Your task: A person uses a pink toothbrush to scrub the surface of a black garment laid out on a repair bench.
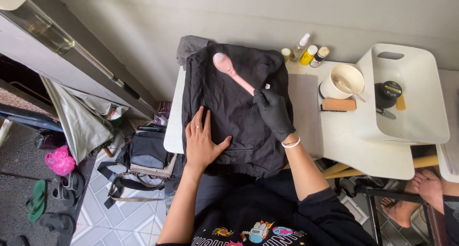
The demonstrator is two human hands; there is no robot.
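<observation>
A black garment (234, 107) lies spread over a small white table (173, 131). My left hand (203, 143), bare with a ring, presses flat on the garment's lower left part, fingers apart. My right hand (273, 111) wears a black glove and grips the handle of a pink brush-like tool (230, 71). The tool's rounded head rests on the upper part of the garment.
Right of the garment lie a grey mat (306, 112), a white bowl with a spoon (348, 81), a wooden brush (338, 105), small bottles (306, 52) and a white tray (411, 93) holding a black tin. Bags lie on the floor at left. Another person's bare feet (416, 193) show at lower right.
</observation>
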